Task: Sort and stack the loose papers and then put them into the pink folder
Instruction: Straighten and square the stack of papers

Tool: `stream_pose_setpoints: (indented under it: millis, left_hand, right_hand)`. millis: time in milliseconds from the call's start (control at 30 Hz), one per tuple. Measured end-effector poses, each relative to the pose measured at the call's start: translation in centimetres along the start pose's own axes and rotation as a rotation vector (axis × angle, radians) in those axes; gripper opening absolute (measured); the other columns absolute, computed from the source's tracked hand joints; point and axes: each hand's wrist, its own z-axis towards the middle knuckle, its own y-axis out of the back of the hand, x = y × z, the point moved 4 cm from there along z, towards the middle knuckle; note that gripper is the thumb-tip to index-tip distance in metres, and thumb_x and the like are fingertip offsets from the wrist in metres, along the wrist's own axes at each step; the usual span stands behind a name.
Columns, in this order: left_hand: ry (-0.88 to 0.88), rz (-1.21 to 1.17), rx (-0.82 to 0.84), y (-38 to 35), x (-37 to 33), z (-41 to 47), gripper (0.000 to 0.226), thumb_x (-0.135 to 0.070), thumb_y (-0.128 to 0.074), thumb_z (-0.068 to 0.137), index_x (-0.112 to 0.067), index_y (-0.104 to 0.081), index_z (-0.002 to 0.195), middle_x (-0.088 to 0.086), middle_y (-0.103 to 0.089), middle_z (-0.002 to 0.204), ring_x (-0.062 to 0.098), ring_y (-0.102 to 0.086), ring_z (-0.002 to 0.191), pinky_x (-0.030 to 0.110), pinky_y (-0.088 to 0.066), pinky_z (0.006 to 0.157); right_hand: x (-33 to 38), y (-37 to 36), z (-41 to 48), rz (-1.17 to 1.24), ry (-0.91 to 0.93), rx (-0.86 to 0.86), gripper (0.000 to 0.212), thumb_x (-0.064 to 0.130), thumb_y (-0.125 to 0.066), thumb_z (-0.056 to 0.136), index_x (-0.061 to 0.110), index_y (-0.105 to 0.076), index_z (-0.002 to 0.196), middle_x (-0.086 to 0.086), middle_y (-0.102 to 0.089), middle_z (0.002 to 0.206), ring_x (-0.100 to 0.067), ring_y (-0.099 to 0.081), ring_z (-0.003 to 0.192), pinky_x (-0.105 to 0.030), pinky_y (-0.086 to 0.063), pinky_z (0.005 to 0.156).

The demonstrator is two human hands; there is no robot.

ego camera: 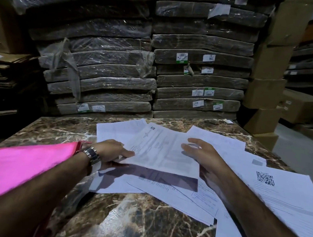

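Observation:
Several loose white papers [179, 194] lie scattered over the middle and right of the marble table [138, 224]. My left hand [113, 152], with a metal watch on the wrist, pinches the left edge of a printed sheet [160, 152] and holds it lifted a little above the pile. My right hand [203, 156] hovers at the sheet's right side with fingers spread and relaxed, holding nothing. The pink folder [21, 165] lies flat on the table's left side, partly under my left forearm. A sheet with a QR code [277, 193] lies at the right.
Tall stacks of plastic-wrapped flat bundles [107, 65] stand right behind the table's far edge. Cardboard boxes [269, 75] are piled at the right, with bare floor [300, 155] beyond. Flattened cartons [3, 69] sit at the left.

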Motion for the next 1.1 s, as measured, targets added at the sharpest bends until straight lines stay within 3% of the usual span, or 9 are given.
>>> stream_pose_setpoints:
  millis: [133,300,400,500,633,700,767,867,1100]
  left_hand:
    - [-0.004,0.058,0.045,0.0,1.2,-1.0,0.033,-0.026,-0.082,0.068,-0.014,-0.067,0.095,0.006,-0.073,0.095,0.024,-0.070,0.087,0.044,-0.057,0.085]
    - [-0.086,0.014,-0.150,1.5,1.6,-1.0,0.018,-0.020,-0.074,0.079,-0.020,-0.057,0.084,0.003,-0.067,0.078,0.019,-0.062,0.069,0.032,-0.054,0.068]
    - [-0.084,-0.047,-0.230,3.0,2.2,-0.5,0.029,-0.012,-0.072,0.079,-0.004,-0.058,0.103,0.014,-0.071,0.093,0.019,-0.061,0.067,0.024,-0.053,0.059]
    - [-0.066,0.074,-0.317,3.9,2.7,-0.5,0.037,-0.017,-0.071,0.079,-0.010,-0.050,0.109,0.009,-0.067,0.106,0.020,-0.062,0.081,0.023,-0.047,0.054]
    - [-0.089,0.255,-0.456,4.5,3.4,0.1,0.051,-0.019,-0.067,0.083,-0.009,-0.042,0.126,0.008,-0.062,0.117,0.023,-0.061,0.095,0.023,-0.045,0.060]
    - [-0.091,0.364,-0.504,4.7,3.8,0.6,0.043,-0.019,-0.065,0.083,-0.010,-0.046,0.119,0.005,-0.064,0.103,0.024,-0.063,0.089,0.026,-0.047,0.062]
    - [-0.088,0.448,-0.521,4.9,4.2,1.1,0.034,-0.021,-0.064,0.084,-0.011,-0.050,0.113,-0.002,-0.061,0.088,0.019,-0.060,0.077,0.023,-0.043,0.052]
    - [-0.055,0.545,-0.491,4.7,4.4,1.3,0.020,-0.027,-0.064,0.086,-0.013,-0.055,0.097,-0.003,-0.059,0.077,0.018,-0.059,0.071,0.020,-0.039,0.046]
    - [-0.021,0.682,-0.559,4.1,4.3,1.2,0.038,-0.046,-0.070,0.078,-0.014,-0.049,0.072,0.006,-0.065,0.082,0.022,-0.055,0.067,0.025,-0.041,0.052]
  right_hand:
    - [-0.1,-0.6,-0.4,-0.148,0.006,-0.091,0.046,0.000,-0.076,0.078,0.013,-0.059,0.119,-0.004,-0.058,0.112,-0.019,-0.067,0.086,-0.025,-0.055,0.056]
    - [2.5,-2.5,0.2,-0.267,0.050,0.009,0.048,-0.001,-0.075,0.079,0.010,-0.055,0.122,-0.004,-0.060,0.105,-0.008,-0.062,0.072,-0.013,-0.047,0.041]
    - [3.6,-5.2,2.1,-0.370,0.069,0.049,0.041,-0.003,-0.075,0.078,0.005,-0.060,0.115,-0.017,-0.068,0.101,-0.021,-0.067,0.071,-0.023,-0.055,0.051]
    - [4.2,-7.8,4.3,-0.465,0.130,0.012,0.027,-0.003,-0.078,0.074,0.002,-0.066,0.097,-0.025,-0.070,0.096,-0.027,-0.065,0.078,-0.041,-0.058,0.076]
    - [4.3,-10.5,6.8,-0.485,0.181,-0.008,0.023,-0.003,-0.079,0.073,-0.001,-0.070,0.094,-0.019,-0.069,0.085,-0.024,-0.062,0.071,-0.031,-0.051,0.062]
    - [4.0,-11.2,7.8,-0.515,0.201,-0.051,0.026,0.001,-0.081,0.071,0.003,-0.071,0.095,-0.014,-0.069,0.089,-0.023,-0.064,0.073,-0.030,-0.052,0.064]
    - [3.6,-11.5,8.7,-0.573,0.230,-0.111,0.031,0.006,-0.084,0.069,0.005,-0.071,0.098,-0.011,-0.070,0.100,-0.022,-0.066,0.083,-0.031,-0.054,0.071]
    - [3.3,-11.9,8.9,-0.729,0.245,-0.152,0.034,0.011,-0.082,0.071,0.003,-0.069,0.102,-0.011,-0.069,0.103,-0.022,-0.063,0.086,-0.026,-0.047,0.067]
    - [3.6,-13.1,8.9,-0.958,0.114,-0.125,0.027,0.025,-0.075,0.079,0.004,-0.063,0.091,-0.008,-0.058,0.088,-0.027,-0.065,0.088,-0.026,-0.040,0.052]
